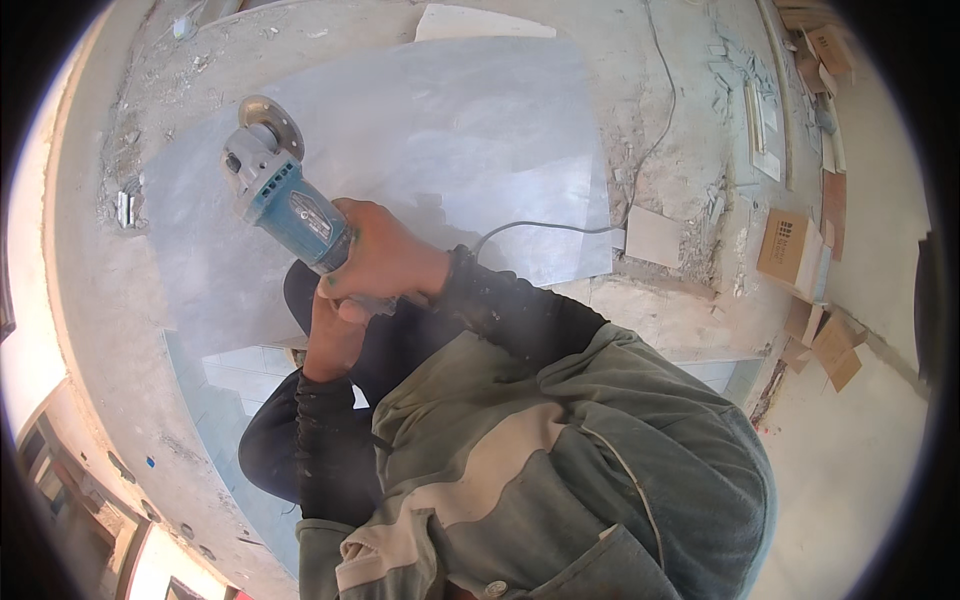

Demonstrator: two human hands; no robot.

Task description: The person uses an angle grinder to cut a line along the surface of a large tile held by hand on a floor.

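An angle grinder (pixel 298 215) with a teal body and grey metal head is held up over a large grey tile slab (pixel 460 120). Its round disc (pixel 287 122) points away from me, toward the far left. My right hand (pixel 390 250) is wrapped round the rear of the teal body. Just below it, my left hand (pixel 335 335) is closed at the tool's back end, with its fingers partly hidden. From beneath my right sleeve a dark power cord (pixel 545 225) runs right, then away across the floor. Pale dust hazes the slab.
A small beige tile piece (pixel 653 237) lies right of the slab, and a white board (pixel 485 22) lies at its far edge. Rubble (pixel 725 80) is strewn on the far right floor. Opened cardboard boxes (pixel 785 243) stand at right. Light blue tiles (pixel 215 400) lie at lower left.
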